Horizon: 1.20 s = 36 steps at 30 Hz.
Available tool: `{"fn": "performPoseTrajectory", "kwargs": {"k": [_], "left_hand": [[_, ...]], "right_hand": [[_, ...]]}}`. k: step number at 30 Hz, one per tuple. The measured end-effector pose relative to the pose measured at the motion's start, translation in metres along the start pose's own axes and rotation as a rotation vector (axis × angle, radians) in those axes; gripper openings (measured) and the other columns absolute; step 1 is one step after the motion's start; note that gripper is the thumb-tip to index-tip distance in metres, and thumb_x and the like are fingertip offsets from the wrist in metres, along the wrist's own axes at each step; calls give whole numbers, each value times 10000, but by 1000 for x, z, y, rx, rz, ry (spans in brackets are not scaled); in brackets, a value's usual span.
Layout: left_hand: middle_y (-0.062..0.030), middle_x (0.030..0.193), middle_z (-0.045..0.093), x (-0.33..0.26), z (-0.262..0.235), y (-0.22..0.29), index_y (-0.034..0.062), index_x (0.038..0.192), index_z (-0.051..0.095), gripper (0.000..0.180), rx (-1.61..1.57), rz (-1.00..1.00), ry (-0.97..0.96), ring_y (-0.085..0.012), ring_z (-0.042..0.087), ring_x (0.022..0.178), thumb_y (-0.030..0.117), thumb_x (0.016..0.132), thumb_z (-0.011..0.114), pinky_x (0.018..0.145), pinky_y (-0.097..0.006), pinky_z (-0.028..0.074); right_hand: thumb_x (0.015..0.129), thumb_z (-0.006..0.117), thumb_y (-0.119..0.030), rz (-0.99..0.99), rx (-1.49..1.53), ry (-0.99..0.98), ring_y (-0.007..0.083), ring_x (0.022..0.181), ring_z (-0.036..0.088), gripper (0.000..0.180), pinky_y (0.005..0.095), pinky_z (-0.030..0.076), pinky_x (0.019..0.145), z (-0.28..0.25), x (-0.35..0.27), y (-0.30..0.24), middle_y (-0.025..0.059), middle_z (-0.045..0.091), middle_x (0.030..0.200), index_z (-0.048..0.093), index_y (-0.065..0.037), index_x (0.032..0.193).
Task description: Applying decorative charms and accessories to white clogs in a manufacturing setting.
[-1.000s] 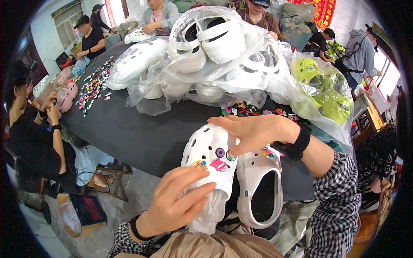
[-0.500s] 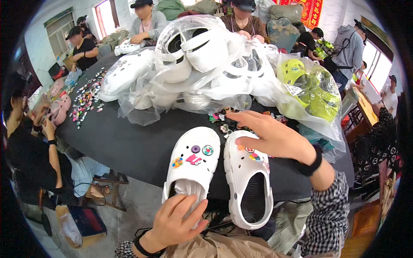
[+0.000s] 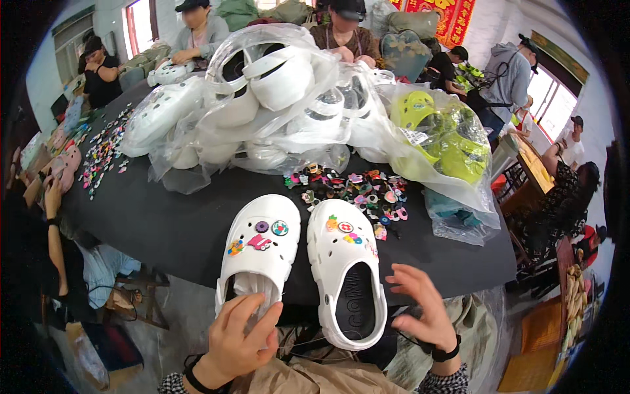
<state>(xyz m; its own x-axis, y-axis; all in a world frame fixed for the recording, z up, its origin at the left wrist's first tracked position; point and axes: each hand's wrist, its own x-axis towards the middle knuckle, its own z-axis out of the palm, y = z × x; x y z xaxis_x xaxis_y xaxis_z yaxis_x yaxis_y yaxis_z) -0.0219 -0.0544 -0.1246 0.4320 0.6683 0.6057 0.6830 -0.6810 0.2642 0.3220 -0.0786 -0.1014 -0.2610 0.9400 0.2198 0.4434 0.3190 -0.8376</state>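
Pinching white paper stuffing (image 3: 252,289) in left clog (image 3: 259,253) with my left hand (image 3: 239,338); right hand (image 3: 420,308) open beside right clog (image 3: 348,276); black table (image 3: 164,223), crowded workroom; bagged clogs (image 3: 275,98) blurred.

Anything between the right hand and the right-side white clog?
Nothing visible. The right hand hovers open just beside the right clog, with only bare gap between them. The left hand touches the left clog.

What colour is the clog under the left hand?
White, with small coloured charms on top; the clog under the left hand shows in the head view.

left hand (image 3: 239,335) fingers curled, right hand (image 3: 420,307) open, fingers spread
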Motion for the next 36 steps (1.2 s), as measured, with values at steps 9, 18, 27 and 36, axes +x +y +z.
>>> {"fn": "performPoseTrajectory", "kwargs": {"k": [9,18,27,36], "left_hand": [[-239,1252,512,-10,4,0,133,1262,721,576,-12,-95,-94,-379,590,1034,47,695,671,831,-458,559],[-243,1338,557,7,-1,6,126,1281,707,555,95,-55,-139,-405,578,1020,28,740,631,859,-463,547],[-263,1285,527,19,-15,9,85,1412,594,601,-133,-177,-176,-434,561,1060,123,816,659,917,-518,495],[-203,1198,474,23,-21,17,221,1357,668,796,30,-113,-415,-396,510,1126,686,718,763,920,-470,501]], "right_hand": [[733,925,-231,-165,-84,-159,509,1499,232,907,532,329,1183,35,-7,21,318,143,1620,446,-175,1502],[727,920,-250,-130,-163,-86,525,1410,379,727,541,460,1083,57,-4,15,330,238,1572,576,-180,1364],[634,976,-378,-189,-295,-15,478,1338,444,768,471,600,913,81,0,6,296,315,1501,623,-175,1286],[614,965,-440,-214,-373,115,441,1299,455,761,412,622,813,94,7,-7,298,403,1432,680,-165,1263]]}}
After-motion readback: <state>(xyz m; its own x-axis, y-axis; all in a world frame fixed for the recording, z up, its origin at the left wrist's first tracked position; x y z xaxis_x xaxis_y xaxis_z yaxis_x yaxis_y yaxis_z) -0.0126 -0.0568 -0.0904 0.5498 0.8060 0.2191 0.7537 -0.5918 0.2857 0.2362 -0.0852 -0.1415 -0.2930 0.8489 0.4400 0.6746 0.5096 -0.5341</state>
